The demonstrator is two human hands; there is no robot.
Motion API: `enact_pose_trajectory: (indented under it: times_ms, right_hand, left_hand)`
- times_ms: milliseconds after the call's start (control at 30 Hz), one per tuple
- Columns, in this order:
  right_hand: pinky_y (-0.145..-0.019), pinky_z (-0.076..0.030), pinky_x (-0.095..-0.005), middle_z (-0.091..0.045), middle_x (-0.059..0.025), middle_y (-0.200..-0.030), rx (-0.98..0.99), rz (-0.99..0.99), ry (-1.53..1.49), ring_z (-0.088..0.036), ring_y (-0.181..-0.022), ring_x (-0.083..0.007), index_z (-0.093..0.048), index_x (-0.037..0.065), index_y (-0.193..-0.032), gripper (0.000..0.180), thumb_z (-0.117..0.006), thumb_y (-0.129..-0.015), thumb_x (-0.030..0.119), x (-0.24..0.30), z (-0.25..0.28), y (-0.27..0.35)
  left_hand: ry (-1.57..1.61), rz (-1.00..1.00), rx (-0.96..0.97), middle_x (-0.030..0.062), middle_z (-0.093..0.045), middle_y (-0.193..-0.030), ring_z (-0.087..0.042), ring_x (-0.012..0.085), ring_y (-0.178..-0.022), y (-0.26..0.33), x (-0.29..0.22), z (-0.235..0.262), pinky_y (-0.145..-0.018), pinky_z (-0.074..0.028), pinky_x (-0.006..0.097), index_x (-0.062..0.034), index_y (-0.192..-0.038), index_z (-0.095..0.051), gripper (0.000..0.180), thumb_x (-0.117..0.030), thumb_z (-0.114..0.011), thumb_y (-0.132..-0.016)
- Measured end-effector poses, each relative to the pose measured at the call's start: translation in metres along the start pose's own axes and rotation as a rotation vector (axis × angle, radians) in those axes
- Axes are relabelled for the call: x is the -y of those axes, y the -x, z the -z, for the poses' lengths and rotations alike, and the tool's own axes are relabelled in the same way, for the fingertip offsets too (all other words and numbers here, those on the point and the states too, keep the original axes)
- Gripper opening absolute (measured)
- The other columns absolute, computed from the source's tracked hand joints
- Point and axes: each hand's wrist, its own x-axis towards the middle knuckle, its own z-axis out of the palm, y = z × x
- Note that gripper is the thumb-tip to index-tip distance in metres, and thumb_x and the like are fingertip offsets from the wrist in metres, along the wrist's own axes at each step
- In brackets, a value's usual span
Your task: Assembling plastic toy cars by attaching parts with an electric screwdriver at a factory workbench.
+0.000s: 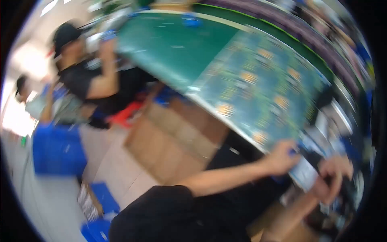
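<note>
My bare left hand (281, 157) is reaching past the corner of the patterned table, its fingers closed. A small flat white packet with pale blue marks (304, 173) lies between my two hands, and the left fingers grip its upper edge. A bit of dark blue shows at those fingertips; its kind is blurred. My right hand (332, 177) is curled at the packet's other side, close to it or touching it. Motion smears its fingers, so its grip is unclear. Beyond both hands, blurred white and blue items (322, 135) are crowded together.
A table with a green top (173, 52) and a patterned cover (258, 80) runs ahead. Under it stands a cardboard box (169, 141). To the left, one person in black (80, 76) and another person (52, 97) sit. Blue bins (59, 149) stand on the floor.
</note>
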Motion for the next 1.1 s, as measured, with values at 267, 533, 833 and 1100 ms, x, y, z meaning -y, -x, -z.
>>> enact_pose_trajectory:
  times_ms: [267,533,833,1100]
  right_hand:
    - [-0.061,-0.033,-0.0286,-0.035,-0.0078,-0.075,0.036,-0.212,-0.601,-0.038,-0.066,-0.0164,-0.039,0.006,-0.081,0.017,-0.049,-0.093,0.014,-0.010,-0.020,-0.005]
    - [-0.059,-0.034,-0.0277,-0.040,-0.0087,-0.078,0.069,-0.118,-0.531,-0.040,-0.063,-0.0155,-0.045,0.005,-0.087,0.020,-0.057,-0.091,0.020,0.008,-0.012,-0.011]
    - [-0.061,-0.033,-0.0285,-0.036,-0.0045,-0.077,-0.049,-0.152,-0.655,-0.037,-0.068,-0.0147,-0.043,0.008,-0.082,0.011,-0.051,-0.089,0.013,0.021,0.052,-0.037]
    - [-0.057,-0.050,-0.0284,-0.062,-0.0110,-0.073,-0.287,-0.102,-0.424,-0.060,-0.056,-0.0178,-0.062,-0.003,-0.089,0.010,-0.068,-0.085,0.003,-0.001,0.030,-0.097]
  left_hand:
    - [0.212,0.034,-0.083,0.0184,-0.063,-0.077,-0.061,0.0215,-0.072,-0.002,-0.003,0.007,-0.068,-0.048,0.036,0.0055,-0.091,-0.061,0.024,-0.008,-0.069,-0.073]
    - [0.290,0.075,0.018,0.0090,-0.068,-0.081,-0.059,0.0106,-0.074,-0.003,0.004,-0.001,-0.066,-0.047,0.030,0.0047,-0.094,-0.065,0.022,-0.008,-0.071,-0.077]
    - [1.296,0.396,0.100,0.0086,-0.067,-0.091,-0.066,0.0218,-0.077,-0.032,0.022,0.036,-0.074,-0.055,0.037,-0.0052,-0.100,-0.065,0.020,-0.021,-0.068,-0.087]
    - [0.952,0.361,0.065,0.0159,-0.061,-0.112,-0.068,0.0275,-0.086,-0.036,-0.005,0.032,-0.072,-0.060,0.042,-0.0134,-0.145,-0.036,0.073,0.006,-0.062,-0.080]
